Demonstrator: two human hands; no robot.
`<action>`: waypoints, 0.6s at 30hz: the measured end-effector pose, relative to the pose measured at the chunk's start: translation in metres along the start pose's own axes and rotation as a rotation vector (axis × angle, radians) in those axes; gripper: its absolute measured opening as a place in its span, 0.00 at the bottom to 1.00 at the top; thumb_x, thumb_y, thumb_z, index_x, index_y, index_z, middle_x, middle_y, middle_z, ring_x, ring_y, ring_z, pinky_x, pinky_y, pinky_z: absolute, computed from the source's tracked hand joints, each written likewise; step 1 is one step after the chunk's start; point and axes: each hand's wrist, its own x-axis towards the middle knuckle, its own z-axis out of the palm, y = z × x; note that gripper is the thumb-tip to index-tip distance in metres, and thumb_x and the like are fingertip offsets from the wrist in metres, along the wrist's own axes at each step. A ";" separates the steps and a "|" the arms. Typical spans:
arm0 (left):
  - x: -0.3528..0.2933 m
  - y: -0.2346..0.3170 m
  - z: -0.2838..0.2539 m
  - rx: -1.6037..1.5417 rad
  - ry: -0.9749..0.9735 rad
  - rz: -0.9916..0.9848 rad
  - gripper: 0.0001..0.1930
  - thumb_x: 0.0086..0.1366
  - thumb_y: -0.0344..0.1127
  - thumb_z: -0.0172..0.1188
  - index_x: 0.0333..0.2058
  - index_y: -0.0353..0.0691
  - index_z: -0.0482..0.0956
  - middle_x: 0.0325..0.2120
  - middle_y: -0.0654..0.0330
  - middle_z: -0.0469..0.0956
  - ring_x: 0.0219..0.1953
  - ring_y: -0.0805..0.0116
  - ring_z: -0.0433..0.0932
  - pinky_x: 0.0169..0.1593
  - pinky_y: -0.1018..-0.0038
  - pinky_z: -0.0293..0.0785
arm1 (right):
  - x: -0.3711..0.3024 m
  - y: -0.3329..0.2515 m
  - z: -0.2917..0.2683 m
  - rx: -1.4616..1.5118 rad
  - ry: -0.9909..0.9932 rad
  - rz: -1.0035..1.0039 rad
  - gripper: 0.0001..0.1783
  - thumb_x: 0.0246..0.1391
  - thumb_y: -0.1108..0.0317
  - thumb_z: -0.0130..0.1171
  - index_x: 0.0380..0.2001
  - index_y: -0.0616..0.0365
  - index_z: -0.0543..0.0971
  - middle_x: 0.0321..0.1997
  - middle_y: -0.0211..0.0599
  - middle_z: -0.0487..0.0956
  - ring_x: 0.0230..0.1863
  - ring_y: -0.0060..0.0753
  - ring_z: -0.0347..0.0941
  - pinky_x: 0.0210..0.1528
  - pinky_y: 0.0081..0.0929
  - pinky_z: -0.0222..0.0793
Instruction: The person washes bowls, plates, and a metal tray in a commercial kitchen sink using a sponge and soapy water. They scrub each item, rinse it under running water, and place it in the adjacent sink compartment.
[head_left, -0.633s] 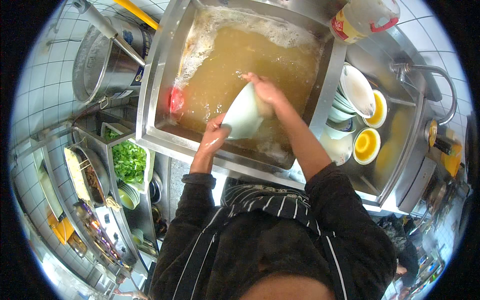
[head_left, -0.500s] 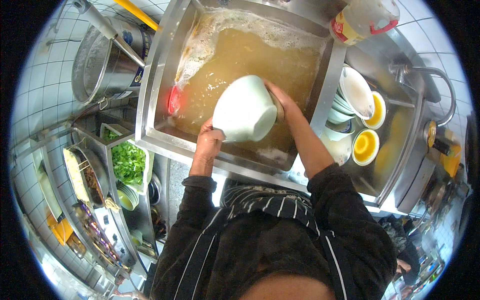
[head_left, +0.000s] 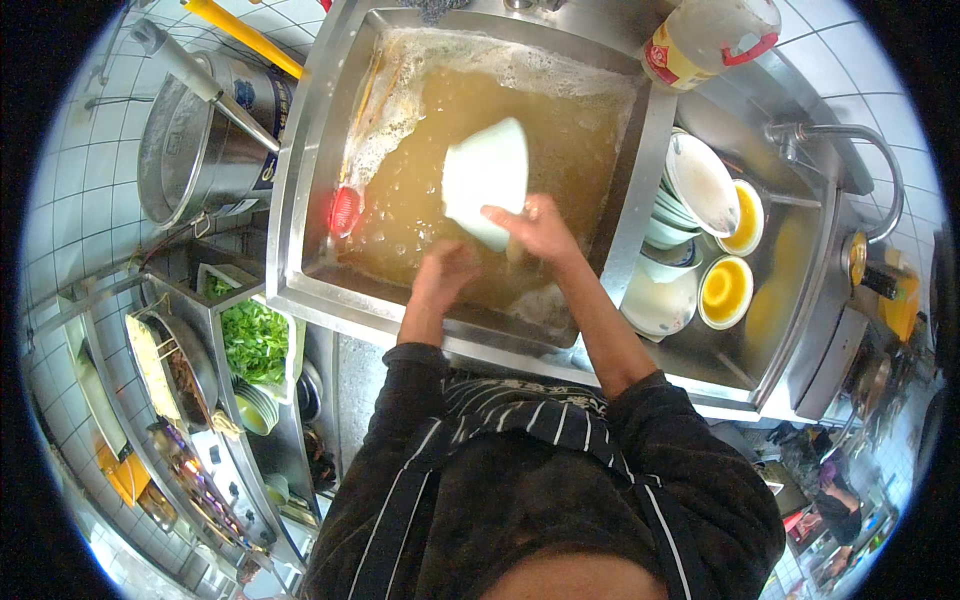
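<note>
Thumb pressed against its wall, the right hand (head_left: 540,232) grips a tilted pale-green bowl (head_left: 488,170) over murky water (head_left: 580,150) in a steel sink (head_left: 651,165), upper centre of the frame. The left hand (head_left: 445,275) blurs just below, its hold impossible to tell. The bowl's longer outline runs roughly up and down the frame, its mouth's direction unclear. Washing appears in hand; the next move likely calls for steadying the bowl's slick surface

A dark apron (head_left: 535,418) with white stripes and white-lined straps (head_left: 392,530) lies over a black top (head_left: 520,500) with plain sleeves (head_left: 680,430).
</note>
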 end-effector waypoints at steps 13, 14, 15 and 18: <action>0.008 0.015 -0.025 0.284 0.024 0.191 0.27 0.49 0.35 0.55 0.49 0.34 0.67 0.39 0.55 0.74 0.40 0.62 0.74 0.44 0.67 0.73 | -0.027 0.063 0.035 -1.077 -0.090 -0.835 0.28 0.38 0.72 0.61 0.48 0.58 0.73 0.40 0.54 0.76 0.46 0.53 0.73 0.48 0.43 0.70; 0.010 0.016 -0.026 0.271 0.016 0.220 0.27 0.50 0.38 0.56 0.50 0.35 0.67 0.40 0.55 0.74 0.41 0.61 0.74 0.45 0.67 0.73 | -0.024 0.063 0.032 -1.079 -0.090 -0.848 0.29 0.39 0.73 0.60 0.50 0.58 0.72 0.40 0.55 0.76 0.45 0.54 0.73 0.48 0.44 0.70; 0.011 0.015 -0.025 0.257 0.029 0.198 0.28 0.51 0.40 0.56 0.50 0.35 0.66 0.41 0.54 0.73 0.42 0.60 0.74 0.46 0.67 0.72 | -0.023 0.062 0.032 -1.126 -0.145 -0.746 0.29 0.39 0.74 0.59 0.50 0.58 0.72 0.40 0.56 0.76 0.45 0.55 0.73 0.47 0.44 0.70; 0.016 0.000 -0.012 0.282 0.206 0.306 0.30 0.55 0.48 0.57 0.52 0.36 0.64 0.43 0.53 0.72 0.44 0.58 0.73 0.47 0.68 0.71 | -0.016 0.052 0.048 -0.866 -0.428 -0.190 0.28 0.39 0.75 0.57 0.50 0.60 0.72 0.40 0.59 0.76 0.44 0.56 0.74 0.46 0.46 0.70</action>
